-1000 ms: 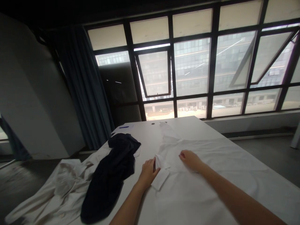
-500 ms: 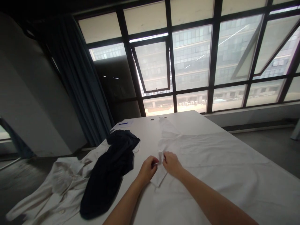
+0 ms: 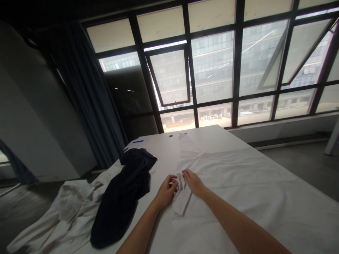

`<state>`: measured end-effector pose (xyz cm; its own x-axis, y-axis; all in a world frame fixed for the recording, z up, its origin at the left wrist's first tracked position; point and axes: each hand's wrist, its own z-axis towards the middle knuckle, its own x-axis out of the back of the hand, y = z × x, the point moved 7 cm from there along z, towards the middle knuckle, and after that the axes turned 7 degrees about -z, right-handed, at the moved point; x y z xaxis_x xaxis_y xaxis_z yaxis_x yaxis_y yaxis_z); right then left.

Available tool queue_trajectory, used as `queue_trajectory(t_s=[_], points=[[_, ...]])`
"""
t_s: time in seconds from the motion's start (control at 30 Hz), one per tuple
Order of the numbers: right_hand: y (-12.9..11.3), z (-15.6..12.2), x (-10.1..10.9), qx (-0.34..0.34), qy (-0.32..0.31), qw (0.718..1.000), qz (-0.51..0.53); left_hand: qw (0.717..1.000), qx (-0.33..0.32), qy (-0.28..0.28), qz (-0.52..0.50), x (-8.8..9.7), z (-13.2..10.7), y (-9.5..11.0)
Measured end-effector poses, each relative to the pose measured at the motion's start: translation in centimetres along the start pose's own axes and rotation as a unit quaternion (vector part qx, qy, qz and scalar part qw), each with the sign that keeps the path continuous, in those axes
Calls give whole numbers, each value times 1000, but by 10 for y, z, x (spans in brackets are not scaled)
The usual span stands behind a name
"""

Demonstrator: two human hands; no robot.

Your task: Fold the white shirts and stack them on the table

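Note:
A white shirt [image 3: 238, 190] lies spread flat over the white table [image 3: 212, 134]. Its collar [image 3: 182, 199] sits at the shirt's left edge, near the table's middle. My left hand [image 3: 165, 190] is closed in a pinch on the collar's upper end. My right hand [image 3: 193, 181] grips the same piece of collar from the other side, fingers pressed together. The two hands almost touch.
A dark navy garment [image 3: 124, 194] lies crumpled to the left of my hands. A rumpled off-white garment [image 3: 63, 215] hangs over the table's left edge. A blue pen [image 3: 138, 141] and a small dark object lie at the far end. Large windows and a blue curtain stand behind.
My right hand slid left across the shirt to meet my left hand at the collar, and both now pinch it. The view dipped slightly.

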<state>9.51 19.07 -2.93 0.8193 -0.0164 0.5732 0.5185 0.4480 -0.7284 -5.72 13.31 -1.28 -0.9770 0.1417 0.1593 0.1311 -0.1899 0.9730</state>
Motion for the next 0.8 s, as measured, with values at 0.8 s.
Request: queue_trajectory(t_s=[0.8], points=[[-45, -18, 8, 157, -25, 987, -10, 995, 20, 50, -84, 9, 6, -14]])
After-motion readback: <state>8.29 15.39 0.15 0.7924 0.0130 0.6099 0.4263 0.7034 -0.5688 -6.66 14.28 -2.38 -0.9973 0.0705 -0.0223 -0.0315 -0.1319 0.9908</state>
